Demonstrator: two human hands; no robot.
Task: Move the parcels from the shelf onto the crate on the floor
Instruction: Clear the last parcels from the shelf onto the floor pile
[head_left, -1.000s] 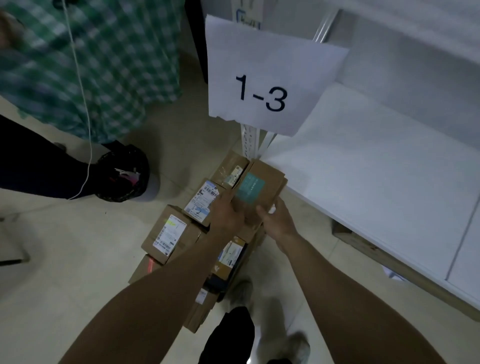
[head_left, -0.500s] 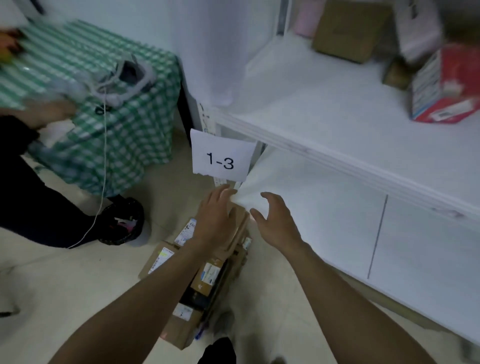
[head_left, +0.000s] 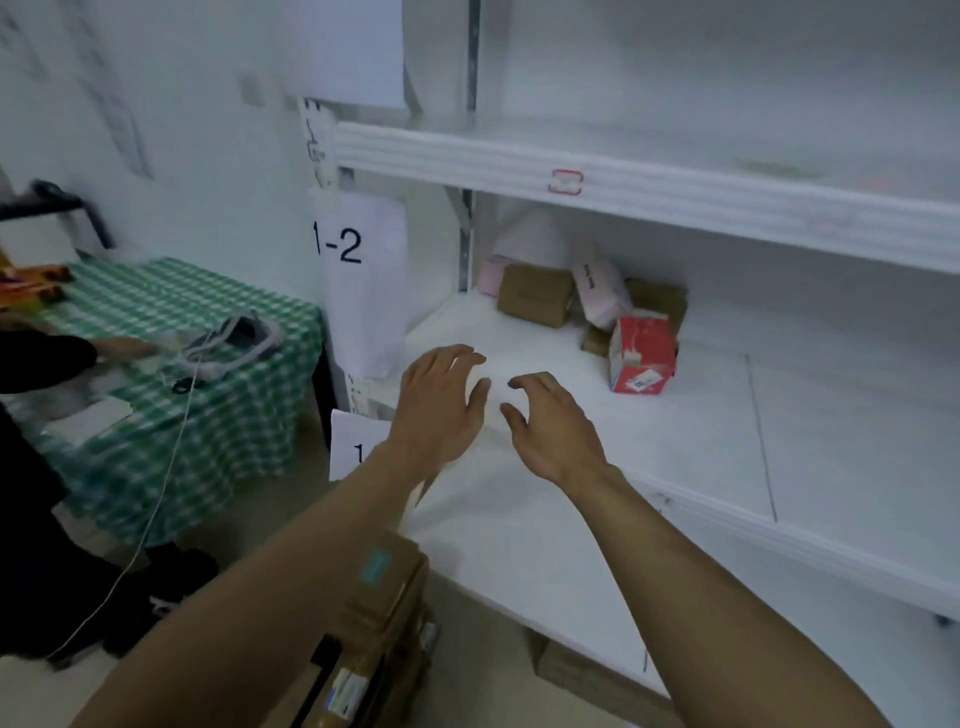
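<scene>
Progress: part done. Nearest, under the left forearm and below both hands, a stack of brown parcels (head_left: 382, 618) sits on the floor, top one with a teal label, lower ones with white shipping labels. The crate itself can't be made out, presumably buried under the stack. Left hand (head_left: 441, 410) and right hand (head_left: 556, 434) are both empty, palms down, fingers spread and loosely curved, side by side with a small gap and not touching. They hover over the front part of the shelf board (head_left: 701, 457), gripping nothing. Remaining load is beyond the fingertips, toward the back of that board. Closest is a red box (head_left: 641, 358), ahead and to the right of the right hand, looking tilted and dented with a white label on its front. Further back there's a brown box (head_left: 535, 293) straight ahead of the left hand, and a pink-and-white bag (head_left: 602, 293) leaning between it and a second brown box (head_left: 658, 301). A pink parcel (head_left: 491, 274) sits at the far left corner. So roughly five or six items left, clustered and touching; exact count unclear, blur. My read: the red box is the easiest next grab, nearest and not covered by anything.
</scene>
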